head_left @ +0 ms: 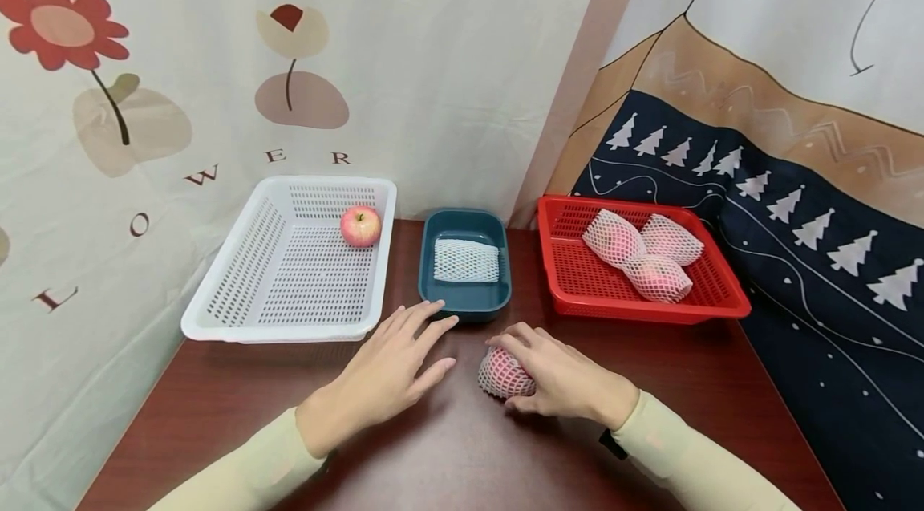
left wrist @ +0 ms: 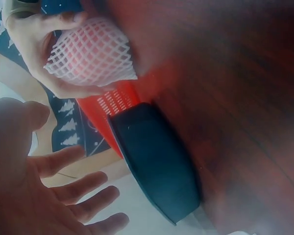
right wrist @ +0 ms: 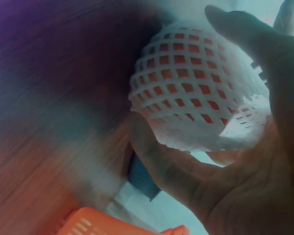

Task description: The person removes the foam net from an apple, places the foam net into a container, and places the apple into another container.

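My right hand (head_left: pixel 559 375) grips an apple in a white foam net (head_left: pixel 501 374) low over the front middle of the table. In the right wrist view, thumb and fingers curl round the netted apple (right wrist: pixel 186 88), its red skin showing through the mesh. To its left, my left hand (head_left: pixel 386 367) holds nothing, fingers spread and fairly straight, just in front of the dark blue bin (head_left: pixel 464 309). Inside that bin lies a flat white foam net (head_left: pixel 466 261). The left wrist view shows the left hand (left wrist: pixel 44 181) with its palm bare, apart from the apple.
A white basket (head_left: pixel 289 333) at the left holds one bare apple (head_left: pixel 360 226). At the right stands a red basket (head_left: pixel 642 314) with several netted apples (head_left: pixel 658 277). Printed cloth (head_left: pixel 447 78) hangs behind the brown table (head_left: pixel 404 463).
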The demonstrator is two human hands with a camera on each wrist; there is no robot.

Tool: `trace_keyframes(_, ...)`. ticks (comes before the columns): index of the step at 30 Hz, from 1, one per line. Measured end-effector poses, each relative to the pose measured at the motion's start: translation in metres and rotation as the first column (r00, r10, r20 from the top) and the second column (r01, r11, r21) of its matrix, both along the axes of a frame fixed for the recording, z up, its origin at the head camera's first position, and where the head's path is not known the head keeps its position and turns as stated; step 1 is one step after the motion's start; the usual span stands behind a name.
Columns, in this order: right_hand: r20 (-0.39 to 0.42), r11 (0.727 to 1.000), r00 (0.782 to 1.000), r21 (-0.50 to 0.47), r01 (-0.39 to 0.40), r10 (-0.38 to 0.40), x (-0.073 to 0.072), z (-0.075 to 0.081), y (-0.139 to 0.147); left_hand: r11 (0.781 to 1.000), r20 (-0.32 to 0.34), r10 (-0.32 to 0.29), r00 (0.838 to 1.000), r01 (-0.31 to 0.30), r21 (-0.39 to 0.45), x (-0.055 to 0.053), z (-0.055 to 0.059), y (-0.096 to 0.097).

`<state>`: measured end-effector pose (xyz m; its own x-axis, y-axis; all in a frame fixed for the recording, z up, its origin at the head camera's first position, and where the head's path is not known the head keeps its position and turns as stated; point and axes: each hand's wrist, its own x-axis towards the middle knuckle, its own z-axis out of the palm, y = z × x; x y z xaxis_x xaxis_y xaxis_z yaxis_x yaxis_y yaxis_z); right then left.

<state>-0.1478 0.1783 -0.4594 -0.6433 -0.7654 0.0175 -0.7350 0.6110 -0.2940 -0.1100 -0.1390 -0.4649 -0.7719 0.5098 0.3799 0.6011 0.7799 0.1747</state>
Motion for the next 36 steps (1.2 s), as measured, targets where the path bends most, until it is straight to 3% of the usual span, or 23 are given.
trace_keyframes(18, 0.001, 0.998, 1.000, -0.059, 0.003, -0.003, -0.004, -0.007, 0.001, 0.999, 0.027, -0.016, 1.000, 0.015, 0.035, 0.000, -0.008, 0.002)
trace_keyframes(23, 0.018, 0.998, 1.000, -0.064, 0.008, -0.007, -0.004, -0.006, 0.001, 0.999, 0.048, -0.019, 0.999, 0.016, 0.050, 0.000, -0.010, 0.002)
trace_keyframes(31, -0.007, 0.992, 1.000, -0.127, -0.018, 0.017, -0.003, 0.000, -0.002, 0.996, 0.015, -0.040, 0.999, 0.038, 0.084, 0.001, -0.012, 0.003)
trace_keyframes(36, 0.042, 0.984, 0.999, -0.179, 0.002, 0.005, -0.001, 0.009, -0.006, 0.993, 0.066, -0.029, 0.997, 0.021, 0.119, 0.003, -0.012, 0.002)
